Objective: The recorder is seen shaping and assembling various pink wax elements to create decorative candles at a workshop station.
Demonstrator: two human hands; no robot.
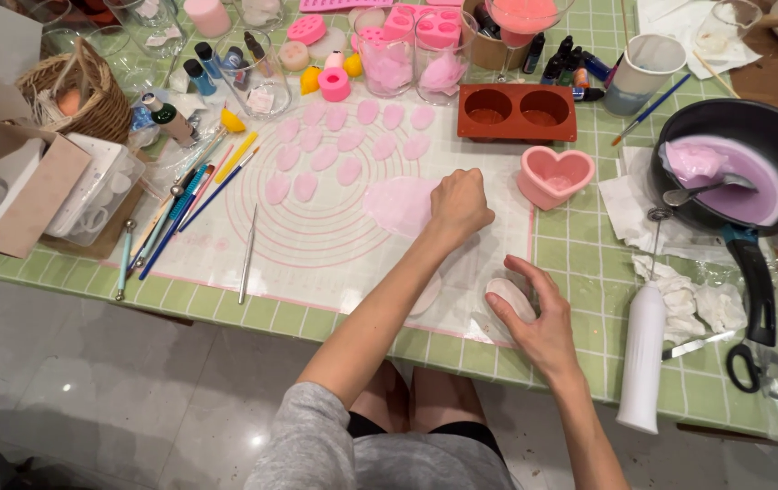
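Observation:
My left hand (458, 205) is closed in a fist and presses on the right edge of a flat pink wax sheet (398, 204) lying on the translucent mat (316, 245). My right hand (539, 313) rests near the mat's front right corner, its fingers cupped over a pale pink oval piece (509, 298). Several pink petal shapes (344, 145) lie in rows on the mat behind the sheet. Just right of my left fist stands a pink heart-shaped mould (554, 174).
A black pan (775, 127) of pink wax with a spoon sits at right, scissors (757, 367) and a white bottle (643, 358) in front of it. A brown two-cup mould (516, 112), glasses, small bottles, modelling tools (180, 213), a basket (76, 91) and boxes crowd the green tiled table.

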